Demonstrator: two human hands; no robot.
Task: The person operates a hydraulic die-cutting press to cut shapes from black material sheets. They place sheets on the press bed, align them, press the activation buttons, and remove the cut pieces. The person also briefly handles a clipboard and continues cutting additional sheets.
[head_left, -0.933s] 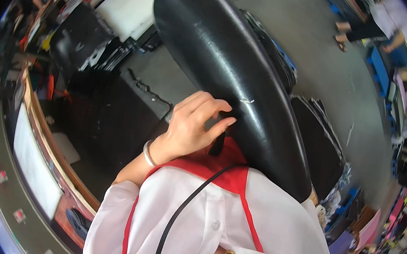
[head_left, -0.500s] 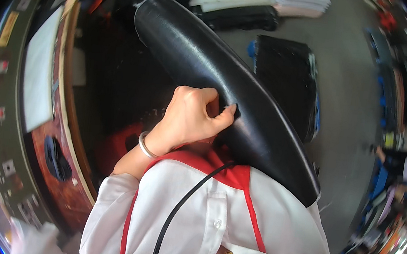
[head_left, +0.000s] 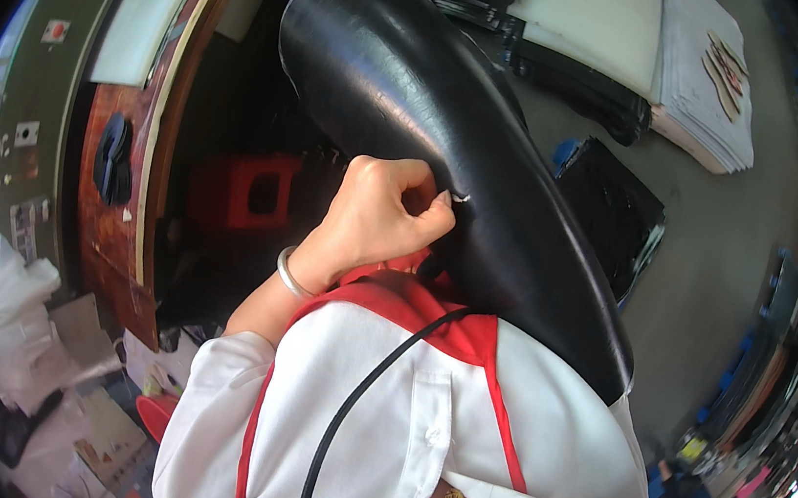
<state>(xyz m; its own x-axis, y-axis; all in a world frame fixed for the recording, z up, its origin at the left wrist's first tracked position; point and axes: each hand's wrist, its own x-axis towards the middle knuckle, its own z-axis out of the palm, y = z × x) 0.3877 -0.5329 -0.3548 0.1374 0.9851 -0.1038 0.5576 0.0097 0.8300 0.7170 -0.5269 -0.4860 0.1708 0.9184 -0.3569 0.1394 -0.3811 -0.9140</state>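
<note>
A large glossy black sheet, leather-like and curved over (head_left: 489, 151), stretches in front of me from upper left to lower right. My left hand (head_left: 379, 209) is closed on its near edge, thumb and fingers pinched together around it. A small whitish spot shows on the sheet just beside the thumb tip. My right hand is out of sight; the sheet covers the area where that arm would be.
A wooden-edged bench (head_left: 113, 251) runs along my left, with a dark bundle (head_left: 115, 161) on it. Under it sits a red plastic stool (head_left: 243, 190). Ahead right are a white stack with curved pieces on top (head_left: 701, 106) and black stacked sheets (head_left: 611, 199).
The surroundings have swung clockwise in view, as my body turned left. The black sheet came along, its far end now broader and higher. My left hand keeps its pinch.
</note>
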